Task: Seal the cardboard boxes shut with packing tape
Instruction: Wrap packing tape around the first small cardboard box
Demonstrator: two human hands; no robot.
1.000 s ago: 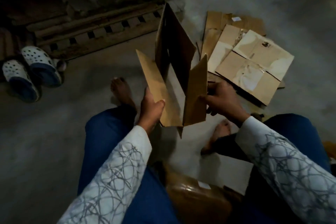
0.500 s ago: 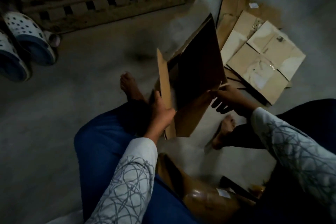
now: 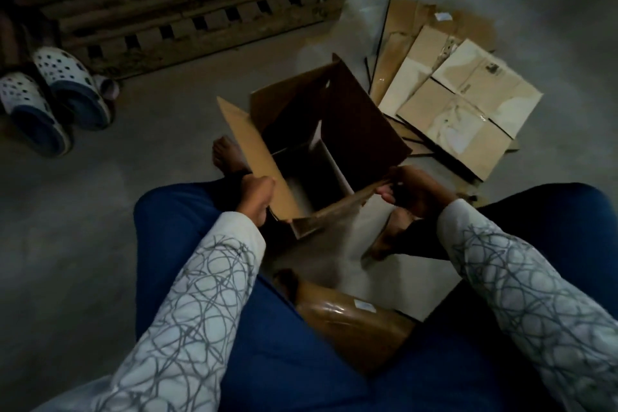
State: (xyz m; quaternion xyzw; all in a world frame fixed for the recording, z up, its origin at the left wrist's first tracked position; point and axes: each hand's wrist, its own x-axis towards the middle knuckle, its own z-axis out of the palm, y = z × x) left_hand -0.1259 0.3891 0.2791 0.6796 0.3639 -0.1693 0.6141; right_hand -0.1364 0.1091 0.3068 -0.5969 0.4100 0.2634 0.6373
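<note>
Item: open box (image 3: 321, 130), brown cardboard, standing on the concrete floor (image 3: 150, 144) between the seated person's bare feet. Top open, all flaps up or splayed, interior dark.

Left hand (image 3: 257, 191): fingers curled round the lower end of the left flap (image 3: 254, 157), gripping it.

Right hand (image 3: 414, 191): gripping the right end of the near flap (image 3: 334, 211). This flap is motion-blurred, so the exact finger placement cannot be told.

Stock: flattened boxes (image 3: 461, 110), fanned in a stack just right of and beyond the open box.

Also present: glossy brown object (image 3: 351, 321) with a small white label, near, between the knees. It may be tape or a wrapped parcel; I cannot tell which. Sandals (image 3: 50, 94) far left; wooden pallet (image 3: 187, 20) far.

Step in hand, as judged: squaring the box and folding its flaps; no tape applied here yet.

Handling notes: fold the two shorter flaps in first, then the two longer ones over them, edges meeting without overlap or gap. Press one palm flat across the seam while reaching for tape. Thin board creases easily, so bend only along the scored lines.
</note>
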